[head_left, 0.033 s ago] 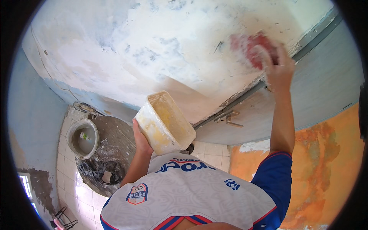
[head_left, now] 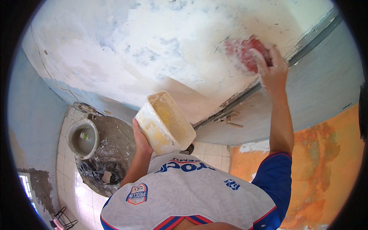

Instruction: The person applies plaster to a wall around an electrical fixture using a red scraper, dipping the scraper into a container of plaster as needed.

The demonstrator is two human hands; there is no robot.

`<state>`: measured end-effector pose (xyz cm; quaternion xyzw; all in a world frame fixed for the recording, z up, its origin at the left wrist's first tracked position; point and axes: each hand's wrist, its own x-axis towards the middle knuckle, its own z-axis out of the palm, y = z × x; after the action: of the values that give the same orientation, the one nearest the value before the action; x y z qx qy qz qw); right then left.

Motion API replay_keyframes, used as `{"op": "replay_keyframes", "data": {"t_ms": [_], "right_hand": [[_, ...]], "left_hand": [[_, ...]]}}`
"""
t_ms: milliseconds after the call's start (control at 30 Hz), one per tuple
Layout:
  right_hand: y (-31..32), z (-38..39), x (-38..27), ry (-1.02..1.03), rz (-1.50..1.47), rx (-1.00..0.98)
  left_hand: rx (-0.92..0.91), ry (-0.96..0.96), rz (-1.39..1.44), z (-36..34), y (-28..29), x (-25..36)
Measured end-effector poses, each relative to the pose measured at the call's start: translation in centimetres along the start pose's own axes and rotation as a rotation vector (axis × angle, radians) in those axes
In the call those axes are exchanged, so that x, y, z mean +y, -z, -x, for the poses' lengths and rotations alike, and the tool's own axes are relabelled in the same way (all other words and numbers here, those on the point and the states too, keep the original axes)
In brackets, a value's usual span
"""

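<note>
One flat, red, white-smeared tool (head_left: 243, 53) extends leftward from our right hand (head_left: 274, 71), clamped there at the patchy white-and-blue wall (head_left: 180, 57); our left hand (head_left: 142, 142) grips a rectangular whitish plastic tub (head_left: 155, 128).

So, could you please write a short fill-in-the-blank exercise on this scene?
The person's ____ hand holds the white tub.
The flat tool in the other hand is ____ beneath whitish smears.
The stained wall at lower right is mostly ____.
The right sleeve is mostly ____.

Missing words: left; red; orange; blue.
</note>
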<state>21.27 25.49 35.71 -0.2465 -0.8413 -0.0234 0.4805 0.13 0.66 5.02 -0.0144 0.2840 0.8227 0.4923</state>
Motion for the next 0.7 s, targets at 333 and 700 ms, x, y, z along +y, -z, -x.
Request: {"op": "replay_keyframes", "data": {"t_ms": [333,700], "right_hand": [[-4.6,7.7,-5.8,-0.569,-1.064,-0.118],[-4.6,10.6,-8.0,-0.504,-0.403,-0.868]], "left_hand": [[-0.179,-0.007,0.179,-0.7,-0.4,0.2],[-0.231,-0.051,0.001,-0.8,-1.3,1.9]]}}
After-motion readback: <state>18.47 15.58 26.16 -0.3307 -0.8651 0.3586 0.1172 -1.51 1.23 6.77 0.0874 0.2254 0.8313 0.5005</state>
